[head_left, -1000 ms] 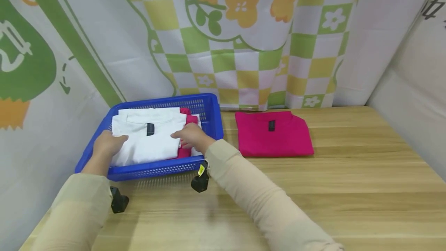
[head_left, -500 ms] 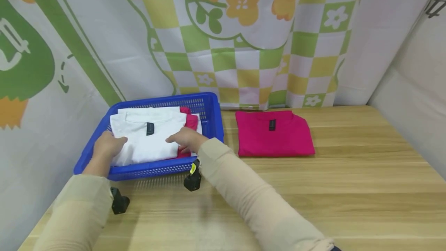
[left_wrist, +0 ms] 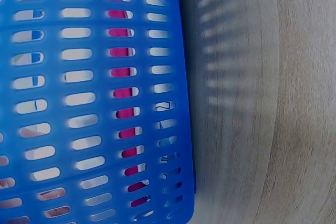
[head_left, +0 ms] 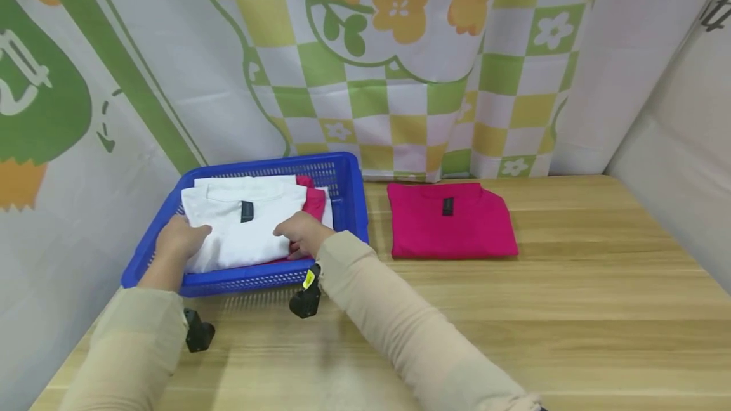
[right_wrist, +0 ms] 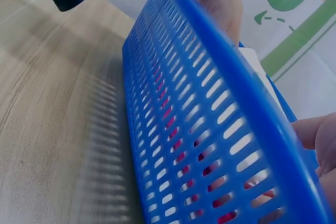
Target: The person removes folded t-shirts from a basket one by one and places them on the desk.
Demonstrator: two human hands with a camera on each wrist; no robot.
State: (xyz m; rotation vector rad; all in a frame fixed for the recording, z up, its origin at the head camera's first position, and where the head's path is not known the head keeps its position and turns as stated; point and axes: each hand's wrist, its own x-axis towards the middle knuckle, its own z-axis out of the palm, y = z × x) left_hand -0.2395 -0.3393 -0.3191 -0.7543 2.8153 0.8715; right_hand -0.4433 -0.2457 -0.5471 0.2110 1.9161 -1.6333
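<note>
The left hand [head_left: 179,238] sets its thumb on the left side of a folded white shirt [head_left: 242,243]; the right hand [head_left: 304,232] sets its thumb on the right side. With fingers partly hidden on both, I cannot tell whether either of the 2 pinches the cloth. The shirt (black label at the neckline) lies inside a blue basket [head_left: 360,208], over dark pink cloth [head_left: 315,200]. Right of the basket, 1 folded dark pink shirt [head_left: 454,230] rests on the wooden table [head_left: 571,316]. A patterned curtain [head_left: 365,116] hangs behind.
</note>
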